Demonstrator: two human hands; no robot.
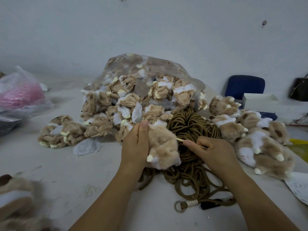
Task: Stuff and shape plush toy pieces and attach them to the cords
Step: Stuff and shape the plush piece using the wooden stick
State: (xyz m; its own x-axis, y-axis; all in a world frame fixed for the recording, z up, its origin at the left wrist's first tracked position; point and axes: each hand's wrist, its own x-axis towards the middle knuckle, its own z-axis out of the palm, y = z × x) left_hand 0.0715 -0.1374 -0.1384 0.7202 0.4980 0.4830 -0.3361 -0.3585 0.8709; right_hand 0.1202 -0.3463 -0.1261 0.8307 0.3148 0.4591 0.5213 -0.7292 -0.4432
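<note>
The plush paw [162, 147] in work sits just above the table [66, 172], in front of the person. It is fur side out and already rounded, with a pale claw showing at its lower end. The left hand [135, 147] grips it from the side, thumb laid along its upper edge. The right hand [215, 150] pinches a thin stick [180, 140] whose tip goes into the paw's right flank, so I judge this piece to be at the shaping or filling stage and not yet on a cord.

Right behind and under the paw lies the brown cord bundle [191, 127], coiled and loose. One ringed end [180, 205] near the person carries no toy.

To the right, a heap of plump finished-looking paws [260, 140] suggests a fair batch is already stuffed; whether any are tied to cords cannot be seen. Behind, a clear bag [166, 64] spills many limp, inside-out pieces, and more of them [63, 132] lie on the table to the left. That reads as much still to do, likely more than half.

Further out stand a pink-filled plastic bag [21, 95] on the left and a blue chair [245, 85] at the back right
</note>
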